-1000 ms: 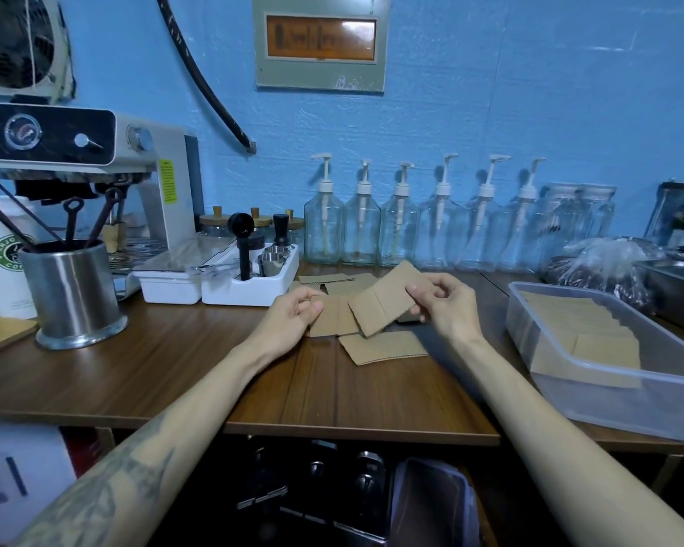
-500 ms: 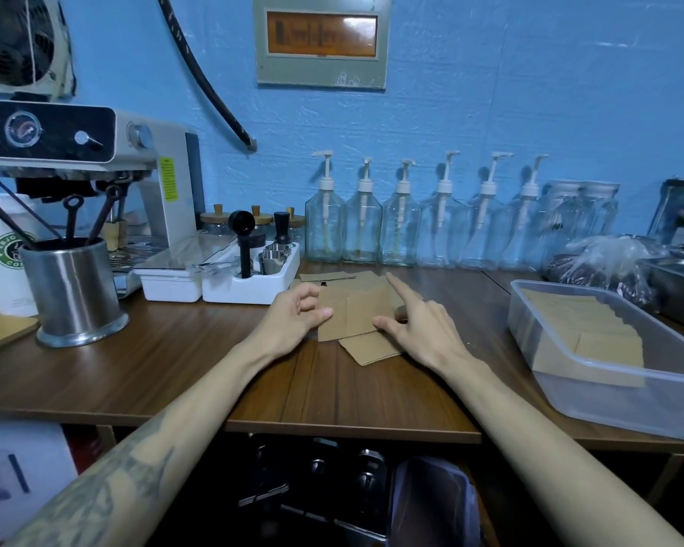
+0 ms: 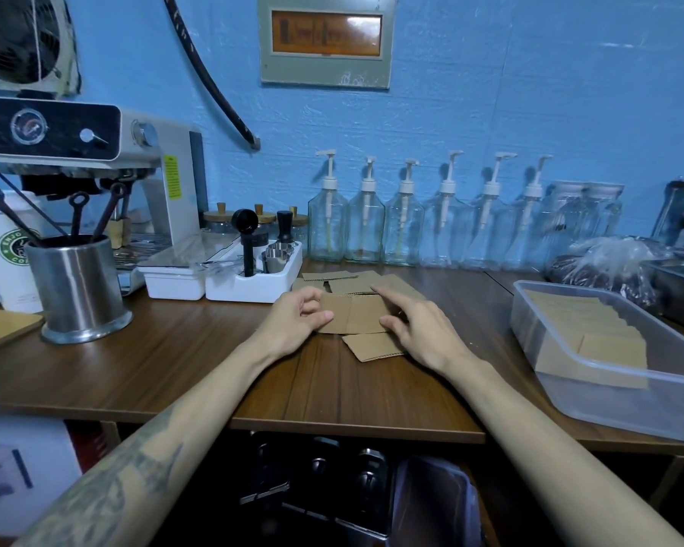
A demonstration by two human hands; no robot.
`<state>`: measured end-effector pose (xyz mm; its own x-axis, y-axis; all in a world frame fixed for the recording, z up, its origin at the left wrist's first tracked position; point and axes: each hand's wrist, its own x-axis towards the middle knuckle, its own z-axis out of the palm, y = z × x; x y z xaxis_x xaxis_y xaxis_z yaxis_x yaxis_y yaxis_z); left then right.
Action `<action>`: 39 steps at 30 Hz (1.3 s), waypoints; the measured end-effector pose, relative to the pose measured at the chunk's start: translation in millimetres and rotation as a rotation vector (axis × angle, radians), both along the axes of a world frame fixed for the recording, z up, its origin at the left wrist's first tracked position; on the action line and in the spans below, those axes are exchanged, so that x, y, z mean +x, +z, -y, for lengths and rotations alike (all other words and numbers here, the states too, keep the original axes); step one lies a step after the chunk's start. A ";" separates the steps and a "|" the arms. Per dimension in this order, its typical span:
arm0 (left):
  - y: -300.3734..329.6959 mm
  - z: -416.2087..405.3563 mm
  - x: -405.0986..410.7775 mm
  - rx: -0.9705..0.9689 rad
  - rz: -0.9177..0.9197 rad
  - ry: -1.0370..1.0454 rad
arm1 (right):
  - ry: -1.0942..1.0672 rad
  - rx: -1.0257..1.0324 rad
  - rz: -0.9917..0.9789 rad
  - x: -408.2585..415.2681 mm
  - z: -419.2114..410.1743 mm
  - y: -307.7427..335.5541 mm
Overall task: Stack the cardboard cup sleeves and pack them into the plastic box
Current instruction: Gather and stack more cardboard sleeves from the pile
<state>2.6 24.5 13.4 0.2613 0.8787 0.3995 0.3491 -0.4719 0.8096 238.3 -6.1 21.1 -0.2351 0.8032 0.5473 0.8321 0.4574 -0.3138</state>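
A small stack of brown cardboard cup sleeves (image 3: 356,318) lies flat on the wooden counter between my hands. My left hand (image 3: 295,323) pinches the stack's left edge with thumb and curled fingers. My right hand (image 3: 423,331) rests on the stack's right side, its fingers spread and mostly straight and its thumb on the cardboard. One loose sleeve (image 3: 372,348) lies just in front of the stack, and several more sleeves (image 3: 350,285) lie behind it. The clear plastic box (image 3: 609,400) stands at the right and holds a row of sleeves (image 3: 581,327).
A white tray of barista tools (image 3: 253,286) sits just behind my left hand. A steel utensil cup (image 3: 78,290) and an espresso machine (image 3: 95,152) stand to the left. Glass pump bottles (image 3: 405,230) line the wall. The counter's front edge (image 3: 352,424) is near me.
My right hand brought down the sleeve it held raised and laid it on the stack at my left hand, then flattened over it. My left hand stayed in place.
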 end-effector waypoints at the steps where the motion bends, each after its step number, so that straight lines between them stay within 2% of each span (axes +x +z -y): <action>1: -0.4 -0.6 0.2 0.001 0.000 0.005 | 0.000 -0.007 -0.003 -0.1 -0.1 0.1; 6: -0.6 -2.2 0.6 0.000 0.021 0.041 | -0.009 -0.073 -0.001 2.5 -1.6 -0.6; 13: -1.1 -5.5 -6.0 -0.009 0.069 0.142 | 0.062 -0.369 -0.219 14.9 13.9 2.9; 18: -1.0 -3.7 -3.9 -0.018 0.044 0.138 | 0.011 -0.369 0.049 13.5 20.5 0.3; 25: 1.0 0.4 -3.6 -0.027 0.021 0.107 | 0.035 -0.416 0.064 9.0 16.7 17.3; 29: -0.5 -1.7 -5.9 -0.020 0.008 0.068 | 0.124 -0.411 -0.108 3.7 17.7 36.1; 36: -2.1 -4.8 -4.7 -0.016 0.003 0.059 | 0.150 -0.241 -0.764 -12.4 12.6 49.0; 39: 1.4 2.0 -2.7 -0.026 0.013 0.033 | 0.137 -0.206 -0.823 -15.2 6.1 43.6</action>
<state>-0.1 22.4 14.8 0.2265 0.8971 0.3792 0.3538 -0.4385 0.8262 223.1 -12.2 64.7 0.0703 0.8988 0.4326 0.2445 0.4050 -0.8811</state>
